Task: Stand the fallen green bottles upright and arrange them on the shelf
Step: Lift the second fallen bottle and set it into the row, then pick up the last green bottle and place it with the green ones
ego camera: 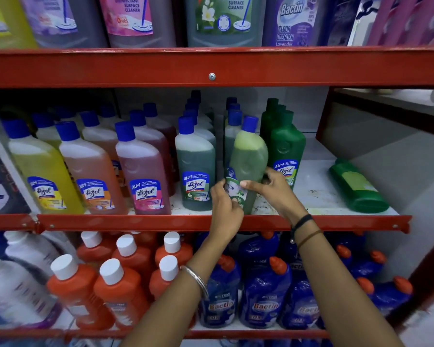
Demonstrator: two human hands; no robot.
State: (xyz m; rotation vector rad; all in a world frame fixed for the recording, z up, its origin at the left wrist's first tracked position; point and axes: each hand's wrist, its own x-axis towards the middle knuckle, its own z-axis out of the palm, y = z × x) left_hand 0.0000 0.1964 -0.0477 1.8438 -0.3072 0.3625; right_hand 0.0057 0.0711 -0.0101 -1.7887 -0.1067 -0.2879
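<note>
Head view: both hands (251, 194) around upright light-green bottle (248, 156).

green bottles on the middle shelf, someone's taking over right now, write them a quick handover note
Left hand and right hand both grip the light green bottle at its label; it is nearly upright at the front of the middle shelf, between the Lizol bottle and the dark green bottles.
Done: that bottle is stood up.
Left: square it in its row, then stand up the fallen green bottle lying at the shelf's right end.
</note>
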